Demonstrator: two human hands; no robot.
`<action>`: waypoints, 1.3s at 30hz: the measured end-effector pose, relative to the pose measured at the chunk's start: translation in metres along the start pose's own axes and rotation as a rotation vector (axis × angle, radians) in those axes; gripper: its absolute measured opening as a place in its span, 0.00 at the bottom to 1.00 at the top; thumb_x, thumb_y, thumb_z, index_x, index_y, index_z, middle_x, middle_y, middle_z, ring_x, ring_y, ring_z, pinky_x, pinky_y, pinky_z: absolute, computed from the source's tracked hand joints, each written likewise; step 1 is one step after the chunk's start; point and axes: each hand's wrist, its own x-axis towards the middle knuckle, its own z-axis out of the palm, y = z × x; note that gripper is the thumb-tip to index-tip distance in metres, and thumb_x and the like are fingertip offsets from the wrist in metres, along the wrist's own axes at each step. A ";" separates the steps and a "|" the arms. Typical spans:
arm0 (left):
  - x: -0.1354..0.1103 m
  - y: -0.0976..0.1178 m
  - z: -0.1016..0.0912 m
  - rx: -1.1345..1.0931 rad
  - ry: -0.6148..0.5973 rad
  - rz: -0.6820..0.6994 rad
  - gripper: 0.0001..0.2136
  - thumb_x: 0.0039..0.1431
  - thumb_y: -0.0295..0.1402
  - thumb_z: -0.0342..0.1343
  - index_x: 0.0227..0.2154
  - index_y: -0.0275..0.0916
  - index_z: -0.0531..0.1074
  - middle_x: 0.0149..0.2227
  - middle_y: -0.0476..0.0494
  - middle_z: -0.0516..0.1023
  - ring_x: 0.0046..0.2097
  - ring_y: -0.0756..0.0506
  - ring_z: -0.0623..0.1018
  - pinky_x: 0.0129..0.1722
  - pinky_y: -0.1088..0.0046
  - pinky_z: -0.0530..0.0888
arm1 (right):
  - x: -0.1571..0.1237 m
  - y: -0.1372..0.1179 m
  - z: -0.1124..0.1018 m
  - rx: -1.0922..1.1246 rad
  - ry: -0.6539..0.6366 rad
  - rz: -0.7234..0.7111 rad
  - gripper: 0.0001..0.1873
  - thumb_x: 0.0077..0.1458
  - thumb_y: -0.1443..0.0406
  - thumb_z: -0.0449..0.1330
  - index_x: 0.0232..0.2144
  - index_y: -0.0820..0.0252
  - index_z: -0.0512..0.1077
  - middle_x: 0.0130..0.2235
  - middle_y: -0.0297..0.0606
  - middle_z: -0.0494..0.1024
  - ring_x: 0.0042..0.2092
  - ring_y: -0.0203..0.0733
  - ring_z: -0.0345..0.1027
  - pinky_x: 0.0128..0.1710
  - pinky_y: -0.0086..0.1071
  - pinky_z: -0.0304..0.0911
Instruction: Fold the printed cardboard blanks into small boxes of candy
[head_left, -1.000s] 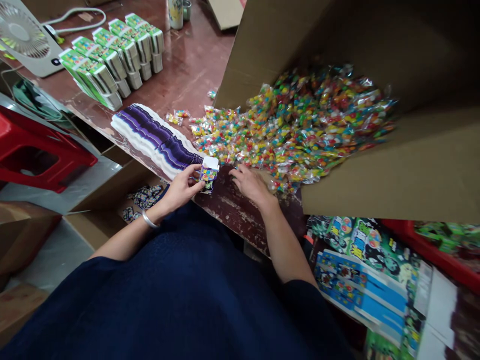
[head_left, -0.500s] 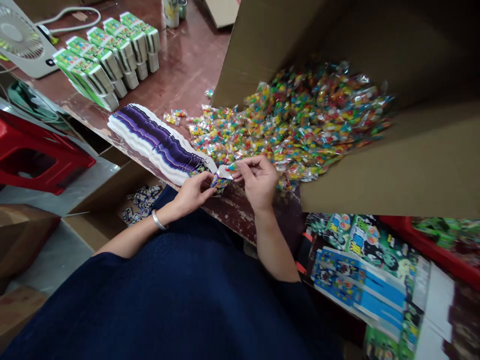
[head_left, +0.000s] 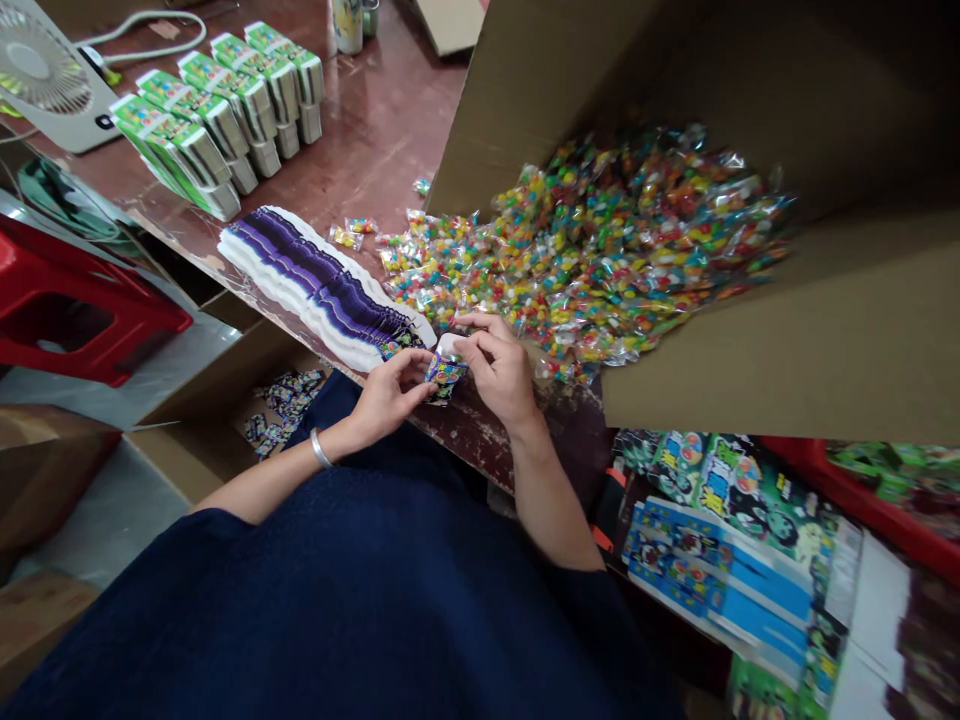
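Observation:
My left hand (head_left: 393,392) grips a small printed candy box (head_left: 447,372) by its left side, between thumb and fingers. The box has a purple and multicoloured print, and a white flap stands up at its top. My right hand (head_left: 501,372) is closed at the box's upper right edge, thumb and fingertips on the flap. Whether a candy packet is inside the box is hidden. Just left of the box lies a long row of flat, purple-and-white box blanks (head_left: 315,285). Behind my right hand spreads a heap of clear packets of coloured candies (head_left: 570,265).
A large cardboard carton (head_left: 705,375) lies on its side around the candy heap. Green stacked cartons (head_left: 217,115) and a white fan (head_left: 56,80) stand at the back left. Below the table edge, an open cardboard box (head_left: 202,440) holds several small filled boxes.
The candy packet in my right fingers has gone from sight at the box's opening. My right hand has shifted slightly left and down onto the flap; the left still holds the box.

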 end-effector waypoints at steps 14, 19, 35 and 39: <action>0.001 0.011 -0.005 -0.019 0.097 0.118 0.26 0.64 0.32 0.64 0.63 0.44 0.67 0.46 0.45 0.76 0.39 0.50 0.81 0.41 0.72 0.82 | -0.015 0.007 0.009 0.378 -0.006 0.160 0.18 0.65 0.50 0.64 0.53 0.47 0.77 0.52 0.38 0.82 0.51 0.47 0.80 0.54 0.42 0.77; 0.006 0.016 -0.008 -0.125 -0.030 0.069 0.19 0.64 0.38 0.67 0.55 0.42 0.72 0.45 0.44 0.77 0.40 0.48 0.80 0.41 0.72 0.81 | -0.029 0.011 0.029 0.421 0.077 0.203 0.15 0.62 0.52 0.68 0.46 0.49 0.76 0.49 0.37 0.84 0.46 0.44 0.82 0.49 0.40 0.78; 0.005 0.020 -0.013 0.052 0.060 0.065 0.20 0.61 0.34 0.66 0.52 0.44 0.65 0.46 0.43 0.74 0.49 0.45 0.79 0.44 0.72 0.84 | -0.002 -0.002 0.028 0.507 0.031 0.324 0.23 0.49 0.46 0.74 0.31 0.54 0.73 0.33 0.33 0.79 0.35 0.40 0.74 0.38 0.36 0.73; 0.003 0.025 -0.013 0.074 -0.006 0.065 0.21 0.62 0.29 0.64 0.56 0.43 0.66 0.46 0.43 0.75 0.45 0.47 0.81 0.47 0.69 0.84 | 0.004 0.001 0.019 0.499 0.005 0.343 0.18 0.52 0.50 0.73 0.28 0.56 0.76 0.30 0.32 0.79 0.32 0.39 0.71 0.35 0.35 0.70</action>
